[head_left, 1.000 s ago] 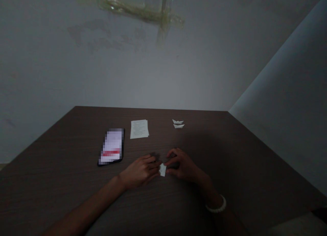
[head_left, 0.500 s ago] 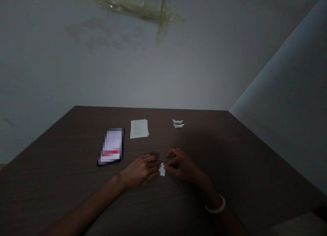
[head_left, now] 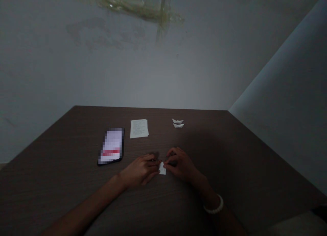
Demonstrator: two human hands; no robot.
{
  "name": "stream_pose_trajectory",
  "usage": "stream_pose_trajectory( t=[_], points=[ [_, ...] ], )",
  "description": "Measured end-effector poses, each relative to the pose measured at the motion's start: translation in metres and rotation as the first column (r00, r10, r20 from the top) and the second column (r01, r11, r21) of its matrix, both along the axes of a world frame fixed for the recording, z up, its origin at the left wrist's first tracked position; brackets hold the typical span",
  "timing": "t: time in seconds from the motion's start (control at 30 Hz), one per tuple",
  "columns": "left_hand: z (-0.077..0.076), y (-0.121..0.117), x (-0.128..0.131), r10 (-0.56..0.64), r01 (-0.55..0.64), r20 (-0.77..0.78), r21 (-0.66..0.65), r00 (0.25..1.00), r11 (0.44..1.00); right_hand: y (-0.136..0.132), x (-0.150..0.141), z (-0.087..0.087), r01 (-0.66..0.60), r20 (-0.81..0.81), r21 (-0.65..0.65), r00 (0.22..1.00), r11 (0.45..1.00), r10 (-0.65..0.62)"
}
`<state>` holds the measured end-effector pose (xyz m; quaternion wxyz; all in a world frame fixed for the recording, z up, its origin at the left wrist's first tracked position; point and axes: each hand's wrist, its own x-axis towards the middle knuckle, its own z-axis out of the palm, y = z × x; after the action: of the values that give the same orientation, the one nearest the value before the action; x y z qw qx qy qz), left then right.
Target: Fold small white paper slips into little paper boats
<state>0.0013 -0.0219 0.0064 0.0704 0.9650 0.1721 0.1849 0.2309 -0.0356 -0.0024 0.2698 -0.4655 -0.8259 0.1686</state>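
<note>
In the head view, we had the small piece of paper flat or nearly flat on the dark wooden table, printed lines faintly showing on it. Our left hand lay palm down just left of that paper, fingers stretched and slightly spread, their tips at its upper left edge; we could not tell whether they gripped it or merely steadied it. Our right hand was curled on the other side, thumb and forefinger pinched together on its upper right edge. A pale bracelet circled our right wrist, nearer us than the paper. Beyond the paper and to its left we had the phone, its screen blurred, and the printed sheets, stacked slightly askew. Beyond it, slightly right, sat two folded paper boats, close together.
</note>
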Motion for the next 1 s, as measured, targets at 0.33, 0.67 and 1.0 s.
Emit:
stream_pose_trajectory(
  t=[0.33, 0.67, 1.0],
  points=[
    [0.0009, -0.0002, 0.0, -0.01, 0.011, 0.023, -0.071, 1.0, 0.997, 0.003, 0.0011, -0.0046, 0.058, 0.016, 0.022, 0.998, 0.998, -0.058],
    [0.0009, 0.0005, 0.0004, -0.016, 0.021, 0.073, -0.055, 0.997, 0.998, 0.0021, -0.0032, -0.0051, 0.094, 0.004, 0.071, 0.995, 0.993, -0.095],
    [0.0021, -0.001, 0.0008, 0.004, -0.003, 0.024, -0.033, 1.0, 0.999, 0.0064, -0.0066, -0.0079, 0.176, -0.046, 0.073, 0.984, 0.982, -0.173]
  ],
)
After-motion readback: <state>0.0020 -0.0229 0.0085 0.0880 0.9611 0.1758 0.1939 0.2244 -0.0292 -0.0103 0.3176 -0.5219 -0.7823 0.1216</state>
